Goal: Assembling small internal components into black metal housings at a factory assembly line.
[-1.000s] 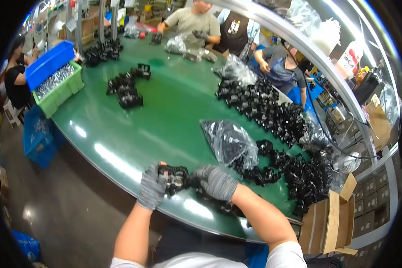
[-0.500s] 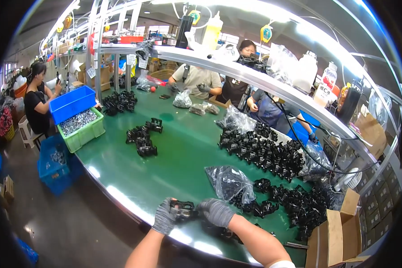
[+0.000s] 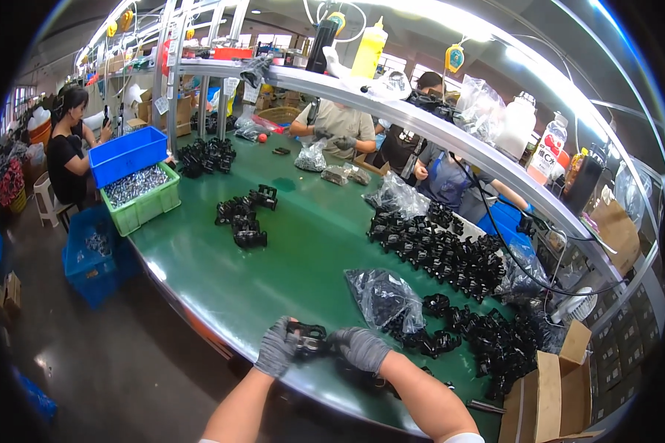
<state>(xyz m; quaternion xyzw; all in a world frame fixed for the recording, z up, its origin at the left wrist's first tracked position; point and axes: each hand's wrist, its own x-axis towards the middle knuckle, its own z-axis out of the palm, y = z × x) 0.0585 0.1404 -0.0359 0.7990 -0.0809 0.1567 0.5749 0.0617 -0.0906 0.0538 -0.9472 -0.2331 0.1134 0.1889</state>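
Observation:
My left hand (image 3: pixel 277 347), in a grey knit glove, is closed around the left end of a black bicycle pedal (image 3: pixel 312 340) near the table's front edge. The pedal's open cage faces up. My right hand (image 3: pixel 360 348), gloved alike, is curled at the pedal's right end; its fingertips are partly hidden there. Beneath and beside my right wrist lie more black pedals (image 3: pixel 391 385), mostly covered by the arm. A clear plastic bag (image 3: pixel 380 292) rests just beyond my right hand.
Heaps of black pedals (image 3: pixel 499 343) cover the right side; a small group (image 3: pixel 244 221) sits left of centre. An open cardboard box (image 3: pixel 543 402) stands at the near right. A green crate (image 3: pixel 144 207) of small metal parts is at the left. An overhead shelf (image 3: pixel 421 111) crosses the far side, where people work.
The view has shifted slightly, so the table's contents sit a little differently in it. Both hands stay at the same pedal, which is tilted slightly differently.

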